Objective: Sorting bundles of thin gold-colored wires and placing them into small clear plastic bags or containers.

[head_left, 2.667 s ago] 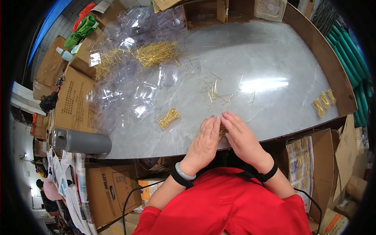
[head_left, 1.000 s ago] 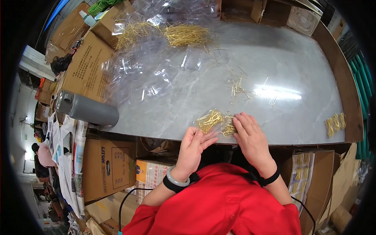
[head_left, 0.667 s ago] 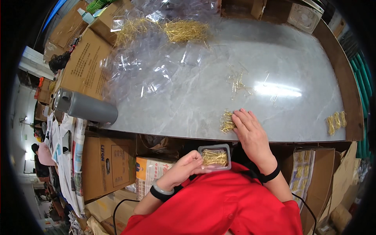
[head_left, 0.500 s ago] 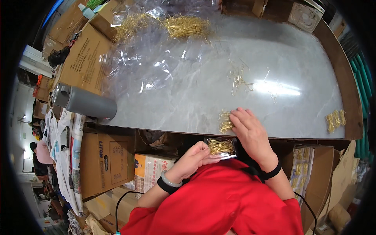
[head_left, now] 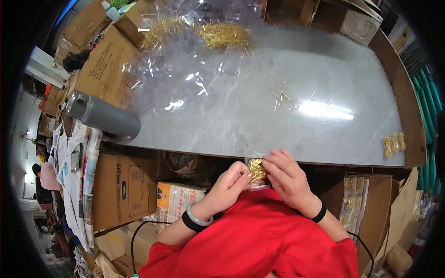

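In front of my red top, at the near edge of the table, is a small clear plastic box (head_left: 257,184) filled with gold wire hooks (head_left: 256,167). My left hand (head_left: 233,181) pinches its left side, thumb and bent fingers closed on the rim. On the other side, my right hand (head_left: 287,178) presses its fingers against the box's right edge and the hooks; its thumb is hidden. Loose gold hooks (head_left: 283,97) are scattered across the middle of the grey tabletop (head_left: 222,125). Tied-looking bundles of gold hooks (head_left: 394,145) lie at its right end.
Clear plastic bags (head_left: 171,88) cover the table's far left, with heaps of gold hooks (head_left: 225,35) on them. A grey bottle (head_left: 109,118) lies toward the left edge. Cardboard boxes (head_left: 125,192) stand below; a brown raised border (head_left: 403,88) bounds the right.
My right hand has drawn back from the tabletop to the box, and the hook bundle under its fingers is gone from there. The box is now turned upright between both hands.
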`<action>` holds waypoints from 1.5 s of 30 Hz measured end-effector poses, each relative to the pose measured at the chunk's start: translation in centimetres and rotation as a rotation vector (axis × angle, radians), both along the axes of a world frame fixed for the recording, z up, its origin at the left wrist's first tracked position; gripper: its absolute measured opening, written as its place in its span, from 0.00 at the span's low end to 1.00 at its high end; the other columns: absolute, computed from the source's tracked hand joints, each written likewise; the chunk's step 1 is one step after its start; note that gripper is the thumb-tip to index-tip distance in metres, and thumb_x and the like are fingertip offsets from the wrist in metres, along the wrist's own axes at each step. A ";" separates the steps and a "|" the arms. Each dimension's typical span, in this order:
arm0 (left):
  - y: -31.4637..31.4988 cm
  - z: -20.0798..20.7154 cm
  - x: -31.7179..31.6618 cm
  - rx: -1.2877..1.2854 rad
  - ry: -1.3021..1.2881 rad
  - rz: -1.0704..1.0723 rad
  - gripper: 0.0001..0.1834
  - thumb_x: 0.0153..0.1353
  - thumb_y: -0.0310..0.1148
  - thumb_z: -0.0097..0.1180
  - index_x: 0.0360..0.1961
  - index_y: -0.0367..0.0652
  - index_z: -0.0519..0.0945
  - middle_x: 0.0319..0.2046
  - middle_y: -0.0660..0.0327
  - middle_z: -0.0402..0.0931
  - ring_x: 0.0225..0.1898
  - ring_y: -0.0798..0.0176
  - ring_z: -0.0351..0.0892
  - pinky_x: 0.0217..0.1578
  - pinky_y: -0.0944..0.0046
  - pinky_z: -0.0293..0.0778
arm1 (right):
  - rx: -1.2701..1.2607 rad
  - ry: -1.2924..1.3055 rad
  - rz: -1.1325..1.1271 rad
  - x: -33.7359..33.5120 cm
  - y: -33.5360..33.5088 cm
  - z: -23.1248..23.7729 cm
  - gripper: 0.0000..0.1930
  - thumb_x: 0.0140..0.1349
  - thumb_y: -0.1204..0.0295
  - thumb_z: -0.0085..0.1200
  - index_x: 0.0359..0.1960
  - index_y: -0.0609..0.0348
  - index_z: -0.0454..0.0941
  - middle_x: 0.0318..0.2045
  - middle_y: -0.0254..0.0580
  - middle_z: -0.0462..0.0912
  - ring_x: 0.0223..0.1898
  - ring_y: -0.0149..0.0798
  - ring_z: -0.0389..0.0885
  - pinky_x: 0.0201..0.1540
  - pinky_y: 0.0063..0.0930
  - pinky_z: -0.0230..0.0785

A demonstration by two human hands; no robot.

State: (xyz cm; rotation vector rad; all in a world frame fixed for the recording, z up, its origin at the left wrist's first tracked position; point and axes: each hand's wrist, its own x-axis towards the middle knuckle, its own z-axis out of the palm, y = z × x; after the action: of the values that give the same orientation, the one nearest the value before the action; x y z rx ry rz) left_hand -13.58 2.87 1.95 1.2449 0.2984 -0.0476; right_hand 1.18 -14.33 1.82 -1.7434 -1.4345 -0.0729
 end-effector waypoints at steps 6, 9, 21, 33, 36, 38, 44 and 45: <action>0.3 2.7 7.2 0.617 0.154 0.066 0.06 0.76 0.30 0.45 0.45 0.37 0.67 0.39 0.55 0.79 0.42 0.62 0.83 0.35 0.63 0.78 | 0.059 0.003 -0.216 3.7 2.3 -1.2 0.15 0.64 0.79 0.57 0.53 0.61 0.78 0.52 0.47 0.81 0.58 0.54 0.79 0.66 0.53 0.67; 1.1 0.4 7.2 1.220 -0.049 0.160 0.10 0.73 0.32 0.48 0.49 0.36 0.71 0.44 0.49 0.80 0.47 0.48 0.80 0.46 0.50 0.75 | 0.037 -0.011 -0.253 4.1 2.1 -1.2 0.15 0.64 0.79 0.57 0.52 0.60 0.78 0.50 0.46 0.81 0.58 0.54 0.79 0.66 0.53 0.67; 1.0 -1.4 8.7 1.415 -0.399 0.026 0.27 0.68 0.38 0.57 0.63 0.36 0.68 0.69 0.44 0.62 0.73 0.37 0.56 0.71 0.40 0.52 | 0.052 0.109 -0.292 4.0 0.1 -0.8 0.30 0.60 0.74 0.64 0.64 0.61 0.69 0.59 0.52 0.75 0.67 0.58 0.69 0.70 0.54 0.60; 0.3 -2.0 9.3 1.289 -0.539 -0.016 0.31 0.64 0.30 0.59 0.67 0.35 0.64 0.68 0.43 0.63 0.70 0.35 0.60 0.69 0.44 0.60 | 0.020 0.258 -0.314 5.5 -0.7 -0.7 0.20 0.64 0.80 0.55 0.59 0.63 0.73 0.53 0.53 0.79 0.54 0.56 0.78 0.56 0.43 0.71; 0.3 -1.9 9.3 1.358 -0.534 -0.044 0.32 0.64 0.30 0.59 0.67 0.35 0.63 0.68 0.43 0.62 0.70 0.35 0.60 0.69 0.44 0.60 | 0.044 0.270 -0.352 6.6 0.3 -0.7 0.15 0.63 0.81 0.55 0.52 0.61 0.76 0.41 0.48 0.80 0.42 0.53 0.80 0.45 0.41 0.73; 0.3 -1.8 9.4 1.388 -0.539 -0.058 0.32 0.64 0.31 0.59 0.67 0.35 0.63 0.68 0.44 0.62 0.70 0.35 0.60 0.69 0.44 0.60 | 0.007 0.273 -0.352 7.3 0.7 -0.8 0.14 0.63 0.81 0.56 0.51 0.60 0.77 0.39 0.48 0.79 0.41 0.53 0.79 0.44 0.42 0.73; 0.3 -1.8 9.1 1.333 -0.554 -0.014 0.33 0.65 0.32 0.60 0.68 0.34 0.63 0.66 0.42 0.63 0.68 0.35 0.62 0.68 0.44 0.61 | -0.052 0.264 -0.304 8.0 0.7 0.2 0.14 0.62 0.80 0.56 0.49 0.60 0.76 0.37 0.49 0.78 0.40 0.54 0.79 0.42 0.43 0.73; 0.2 -1.8 9.1 1.321 -0.543 -0.002 0.33 0.65 0.32 0.60 0.68 0.34 0.63 0.65 0.42 0.64 0.68 0.35 0.62 0.67 0.45 0.62 | -0.057 0.249 -0.300 8.1 0.5 0.3 0.14 0.63 0.80 0.55 0.50 0.60 0.76 0.37 0.49 0.79 0.40 0.54 0.79 0.42 0.43 0.73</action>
State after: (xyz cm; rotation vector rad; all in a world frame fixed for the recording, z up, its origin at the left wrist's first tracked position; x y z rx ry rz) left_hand -4.53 3.09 0.13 2.4831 -0.2176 0.5642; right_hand 9.23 -13.79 2.15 -1.9290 -0.9988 0.0254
